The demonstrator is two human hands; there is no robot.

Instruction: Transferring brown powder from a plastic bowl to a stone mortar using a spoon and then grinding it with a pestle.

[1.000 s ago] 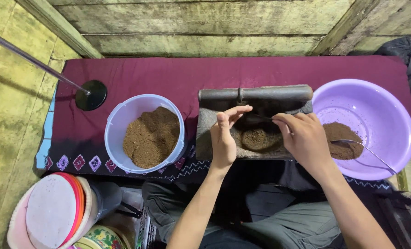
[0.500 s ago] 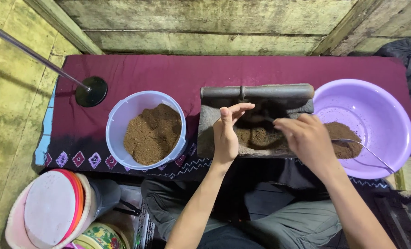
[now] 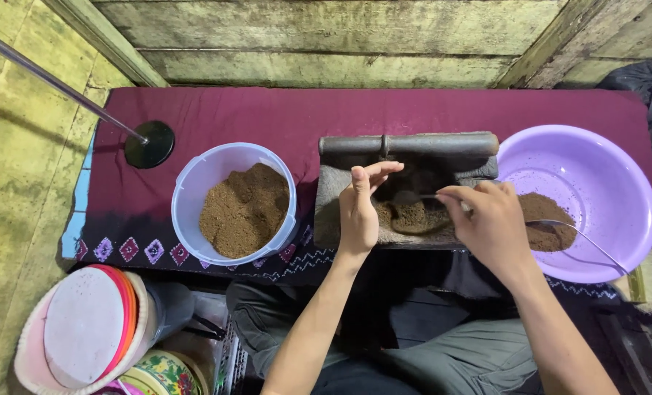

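Note:
A dark stone grinding slab (image 3: 330, 212) lies on the maroon cloth, with its stone roller (image 3: 414, 145) resting along the far edge. A small heap of brown powder (image 3: 414, 217) sits on the slab. My left hand (image 3: 361, 212) stands on edge at the left of the heap, fingers straight and together, holding nothing. My right hand (image 3: 490, 227) is at the slab's right end, pinching a metal spoon (image 3: 414, 196) whose bowl is over the heap. A pale plastic tub (image 3: 194, 183) of brown powder stands to the left. A purple basin (image 3: 604, 175) with some powder is on the right.
A thin metal handle (image 3: 593, 245) lies in the basin, running toward its near rim. A black round base (image 3: 149, 144) with a slanting metal pole stands at the back left. Stacked plastic lids and bowls (image 3: 85, 329) sit on the floor at lower left. A wooden wall runs behind.
The spoon's bowl has come out to the left over the powder heap. My left hand's fingers have straightened beside the heap. Tub and basin have not moved.

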